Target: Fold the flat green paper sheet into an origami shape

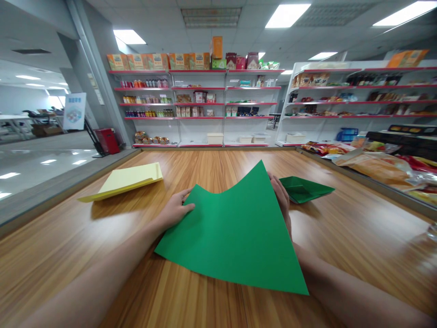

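A sheet of green paper (232,237) is held up over the wooden table, bowed down along its far edge. My left hand (177,208) pinches its left edge, thumb on top and fingers underneath. My right hand (282,196) grips the right edge from behind; its thumb is hidden by the paper. Just right of that hand lies a folded dark green paper piece (305,189) with pointed ends. On the left of the table rests a stack of yellow paper (131,178), its near edge lifted or curled.
The wooden table (205,171) has a raised dark rim. Packaged snacks (378,166) lie beyond its right edge. At the far right edge sits a clear object (433,231), cut off by the frame. Stocked shelves (201,116) stand behind, and a red box (107,140) is on the floor at left.
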Tool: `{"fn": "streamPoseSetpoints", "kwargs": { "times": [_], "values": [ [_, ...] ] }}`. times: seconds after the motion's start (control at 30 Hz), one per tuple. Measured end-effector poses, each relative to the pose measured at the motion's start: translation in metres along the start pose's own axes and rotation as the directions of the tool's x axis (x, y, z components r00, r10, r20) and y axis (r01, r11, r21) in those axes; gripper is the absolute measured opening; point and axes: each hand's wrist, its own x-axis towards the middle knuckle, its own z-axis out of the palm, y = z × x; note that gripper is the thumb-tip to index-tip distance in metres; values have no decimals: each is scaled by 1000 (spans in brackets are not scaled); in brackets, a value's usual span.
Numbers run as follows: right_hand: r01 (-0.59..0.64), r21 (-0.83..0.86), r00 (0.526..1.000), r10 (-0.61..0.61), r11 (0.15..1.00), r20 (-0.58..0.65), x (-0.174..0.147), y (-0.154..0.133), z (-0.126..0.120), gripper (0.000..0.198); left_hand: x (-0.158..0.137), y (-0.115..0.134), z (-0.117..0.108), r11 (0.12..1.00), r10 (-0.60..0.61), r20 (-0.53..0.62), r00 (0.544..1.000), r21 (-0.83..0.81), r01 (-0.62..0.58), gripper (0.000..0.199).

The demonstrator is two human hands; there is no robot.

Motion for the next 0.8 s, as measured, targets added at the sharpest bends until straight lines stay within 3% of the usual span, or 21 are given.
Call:
{"fn": "streamPoseSetpoints", "kwargs": {
  "times": [0.1, 0.3, 0.43, 0.67, 0.8],
  "values": [
    [97, -125, 982, -116, 987, -148, 10, -12, -2, 58, 2, -4, -4, 999, -4, -5, 1000, -38, 4, 68],
    [154, -99, 985, -145, 983, 88, 20, -19, -2, 54, 1, -3, -4, 996, -30, 51, 998, -86, 35, 60],
    [152, -48, 958, -136, 987, 254, 22, -16, 0, 54, -1, 4, 2, 990, -84, 82, 993, -103, 92, 47],
    [127, -12, 925, -114, 992, 362, 24, -21, 1, 49, -10, 14, 29, 971, -170, 142, 975, -144, 190, 41],
    [121, -29, 910, -99, 992, 403, 24, -22, 0, 45, -17, 19, 43, 927, -178, 207, 962, -293, 235, 45]
  ]
}}
